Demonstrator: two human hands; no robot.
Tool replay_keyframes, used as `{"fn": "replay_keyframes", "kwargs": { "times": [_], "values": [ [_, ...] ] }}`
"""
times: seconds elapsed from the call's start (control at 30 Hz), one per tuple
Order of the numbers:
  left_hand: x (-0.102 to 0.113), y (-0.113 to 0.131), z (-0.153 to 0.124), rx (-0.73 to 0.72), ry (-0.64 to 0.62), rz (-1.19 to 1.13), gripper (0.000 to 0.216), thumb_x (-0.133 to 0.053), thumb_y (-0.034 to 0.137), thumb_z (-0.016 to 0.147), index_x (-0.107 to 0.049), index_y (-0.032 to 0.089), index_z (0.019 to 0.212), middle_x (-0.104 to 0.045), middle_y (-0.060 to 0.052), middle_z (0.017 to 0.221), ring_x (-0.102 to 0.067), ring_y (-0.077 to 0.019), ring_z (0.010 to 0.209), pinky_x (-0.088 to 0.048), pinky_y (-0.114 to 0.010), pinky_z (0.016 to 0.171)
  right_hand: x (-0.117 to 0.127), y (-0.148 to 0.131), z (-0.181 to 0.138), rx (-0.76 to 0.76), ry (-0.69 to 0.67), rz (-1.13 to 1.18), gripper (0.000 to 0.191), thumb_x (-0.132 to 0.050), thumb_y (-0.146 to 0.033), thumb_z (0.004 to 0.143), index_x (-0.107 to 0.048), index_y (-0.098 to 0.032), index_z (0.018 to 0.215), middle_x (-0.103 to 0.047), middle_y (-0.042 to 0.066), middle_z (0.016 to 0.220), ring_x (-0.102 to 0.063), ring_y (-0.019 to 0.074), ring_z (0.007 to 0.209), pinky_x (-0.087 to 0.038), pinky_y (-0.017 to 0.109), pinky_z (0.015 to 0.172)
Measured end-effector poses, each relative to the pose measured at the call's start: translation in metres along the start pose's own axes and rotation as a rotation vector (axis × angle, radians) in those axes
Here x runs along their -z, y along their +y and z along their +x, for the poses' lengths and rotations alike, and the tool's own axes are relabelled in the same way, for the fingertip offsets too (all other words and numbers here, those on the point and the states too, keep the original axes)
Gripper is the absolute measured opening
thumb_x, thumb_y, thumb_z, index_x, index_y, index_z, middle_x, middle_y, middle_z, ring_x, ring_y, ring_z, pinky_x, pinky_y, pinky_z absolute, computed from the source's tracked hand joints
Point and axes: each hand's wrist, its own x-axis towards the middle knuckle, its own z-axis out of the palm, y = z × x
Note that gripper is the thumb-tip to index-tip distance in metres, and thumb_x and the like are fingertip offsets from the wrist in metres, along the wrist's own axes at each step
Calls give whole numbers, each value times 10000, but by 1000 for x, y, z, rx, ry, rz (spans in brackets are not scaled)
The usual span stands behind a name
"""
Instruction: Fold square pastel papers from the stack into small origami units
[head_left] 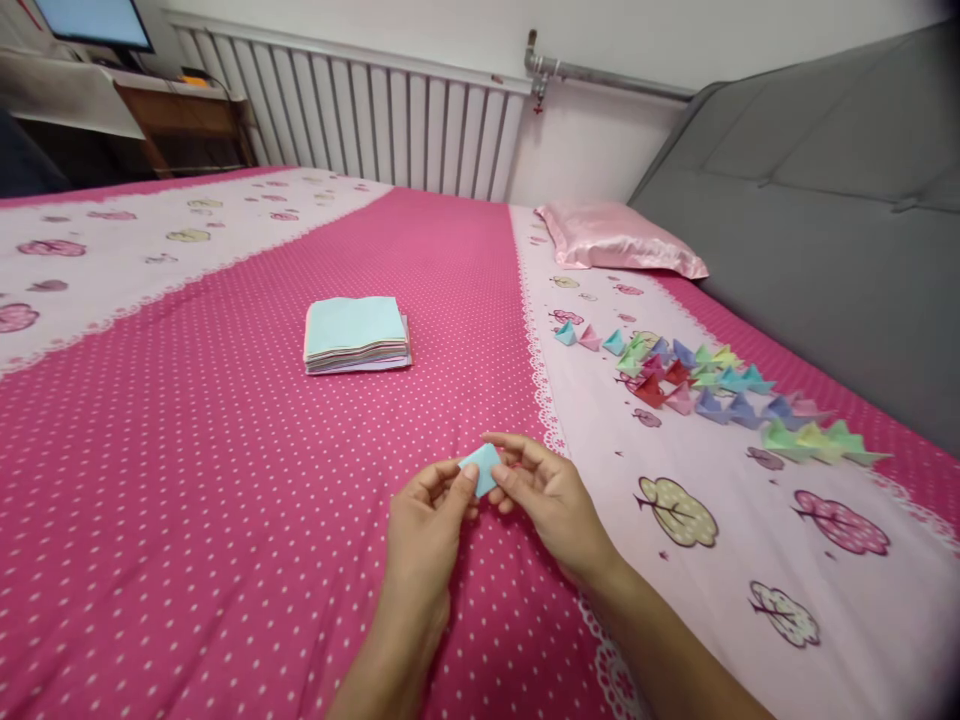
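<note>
A small piece of folded light-blue paper is held above the bed between both hands. My left hand pinches its left side, the thumb lying on the front face. On the other side, my right hand grips the right edge between thumb and fingers. The fingertips behind the paper are partly hidden. Farther off, to the left of the hands, lies a stack of coloured paper sheets with a light-blue sheet on top. Several folded paper boats in many colours stand in rows at the right.
The bed has a pink dotted cover with pale printed bands. A pink satin pillow lies at the back right, beside a grey padded headboard. Behind the bed are a white radiator and a desk with a monitor.
</note>
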Motion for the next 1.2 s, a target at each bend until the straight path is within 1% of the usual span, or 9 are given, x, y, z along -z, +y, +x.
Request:
{"fn": "replay_keyframes", "kwargs": {
  "times": [0.17, 0.27, 0.33, 0.47, 0.6, 0.7, 0.87, 1.03, 1.2],
  "values": [
    [-2, 4, -3, -9, -71, -5, 254, -682, 280, 667, -655, 102, 845, -675, -66, 745, -606, -128, 669, -469, -222, 652, -10, -1, -3, -43, 30, 172, 241, -614, -271, 751, -515, -222, 965, -595, 2, 846, -582, 91, 674, -472, 184, 569],
    [-2, 5, -4, -43, -72, 42, 241, -666, 300, 681, -661, 114, 834, -680, -67, 749, -618, -153, 690, -477, -250, 665, -11, 1, -4, -55, 13, 166, 189, -608, -299, 753, -510, -218, 894, -596, -2, 832, -579, 96, 644, -468, 189, 530],
    [1, 4, -3, -81, -52, 94, 228, -644, 311, 699, -668, 125, 828, -680, -62, 736, -618, -160, 690, -476, -263, 672, -9, 2, -4, -19, 6, 82, 163, -599, -304, 760, -528, -211, 874, -599, 1, 831, -585, 108, 671, -474, 208, 563],
    [7, 2, -3, -166, -74, 241, 237, -606, 326, 727, -684, 137, 847, -681, -70, 755, -612, -178, 707, -465, -281, 675, -4, 2, -4, 150, 41, -167, 188, -617, -285, 746, -583, -201, 910, -624, 27, 861, -589, 158, 802, -471, 270, 693],
    [9, 2, -5, -220, -106, 385, 229, -570, 330, 753, -693, 161, 844, -666, -61, 719, -597, -180, 674, -457, -277, 624, -3, 1, -4, 266, 115, -365, 95, -621, -272, 743, -636, -197, 799, -625, 19, 761, -576, 157, 724, -450, 294, 694],
    [8, 3, -7, -291, -89, 451, 198, -566, 310, 755, -697, 177, 819, -646, -48, 680, -576, -173, 646, -446, -266, 595, -3, -1, -4, 301, 149, -410, 91, -610, -259, 757, -638, -193, 701, -599, 7, 685, -556, 145, 671, -434, 281, 658],
    [6, 6, -9, -330, -72, 489, 164, -579, 314, 746, -679, 183, 747, -647, -35, 684, -567, -157, 634, -438, -258, 596, -2, -2, -4, 261, 119, -205, 96, -619, -229, 758, -635, -199, 669, -588, -23, 655, -543, 114, 644, -421, 244, 646],
    [6, 7, -10, -255, -48, 326, 161, -638, 315, 701, -675, 170, 760, -674, -36, 713, -596, -152, 651, -466, -259, 624, -3, 7, -1, 115, 87, 101, 37, -646, -254, 739, -651, -219, 730, -622, -35, 700, -555, 104, 681, -433, 232, 689],
    [7, 8, -9, -302, -43, 254, 139, -640, 271, 710, -695, 186, 805, -689, -35, 766, -619, -157, 707, -484, -261, 669, -3, 13, 1, 62, 122, 132, 79, -660, -283, 718, -663, -223, 768, -639, -19, 740, -565, 127, 713, -443, 263, 720]
  ]
}}
